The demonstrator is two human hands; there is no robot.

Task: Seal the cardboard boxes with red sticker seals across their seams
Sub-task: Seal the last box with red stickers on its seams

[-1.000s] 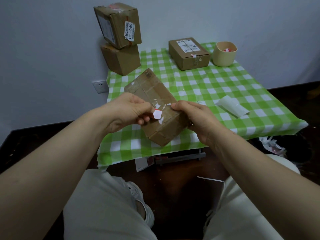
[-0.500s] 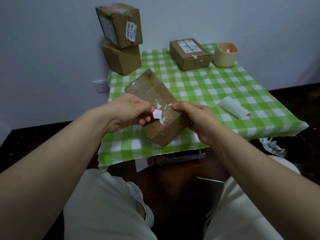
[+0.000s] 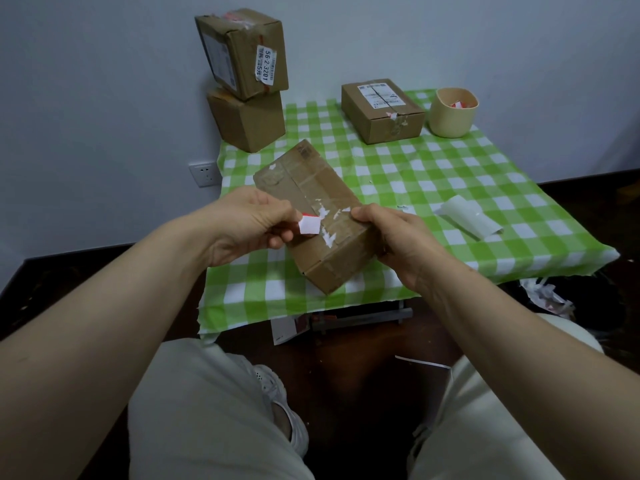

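Nearest to us are our pale trousers (image 3: 214, 410) and a white sneaker (image 3: 277, 393) on the dark floor (image 3: 363, 393). Above them, over the bench's front edge, our two hands work together. The left hand (image 3: 249, 223) pinches a small sticker seal (image 3: 309, 225) between thumb and fingers. Its white back faces us, with a sliver of red along the top edge. The seal sits just over the left side of a long brown cardboard box (image 3: 311, 181), and we cannot tell whether it touches the box. The right hand (image 3: 398, 237) grips that box by its right side, thumb on the top face and fingers curled under. The box runs diagonally away from us, its taped top scarred with white paper remnants near the seam. We cannot tell whether it rests on the bench.

The bench (image 3: 450, 174) wears a green-and-white checked cloth. Near its right edge lies a curled white backing strip (image 3: 467, 220). Towards the far edge stands a flat brown cardboard box with a white label (image 3: 381, 112), and just beside it, at the far right corner, a cream cup (image 3: 452, 114) holds red-and-white scraps. At the far left corner a plain brown box (image 3: 247, 121) carries a tilted labelled brown box (image 3: 242, 53) on top, close to the wall.
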